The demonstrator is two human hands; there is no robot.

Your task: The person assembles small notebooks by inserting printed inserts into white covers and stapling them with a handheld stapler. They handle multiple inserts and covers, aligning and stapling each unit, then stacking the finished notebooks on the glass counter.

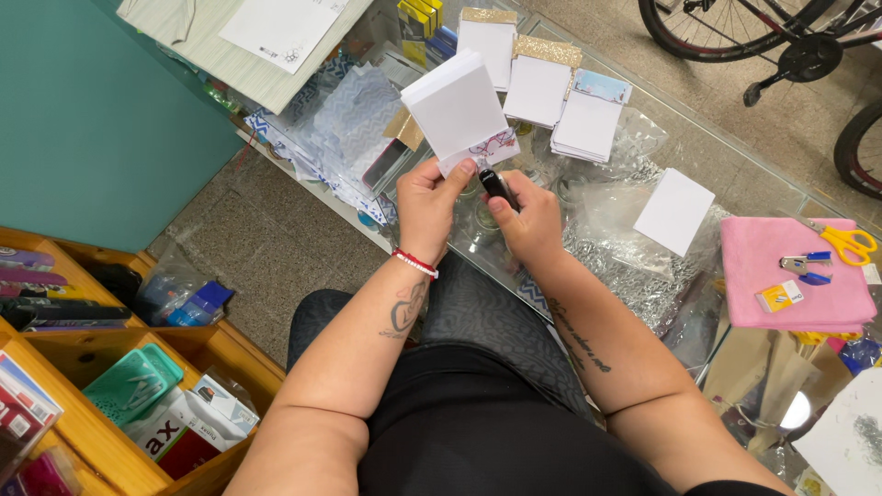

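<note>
Seated at a glass-topped table, a person held a stack of white paper sheets up in the left hand, thumb and fingers closed on its lower edge, where a printed floral strip showed. The stack stood nearly upright over the table, its long axis running from the hand up and slightly left, the flat white face turned toward the camera. The right hand was curled around a small black stapler, which pointed up and left toward the stack's bottom corner, just beside the left thumb. Further back lay more white pads, some topped with gold glitter bands, on crinkled clear plastic wrap. To the right, a pink cloth carried yellow-handled scissors and a small staple box. Wooden shelves of packaged goods stood at left.
</note>
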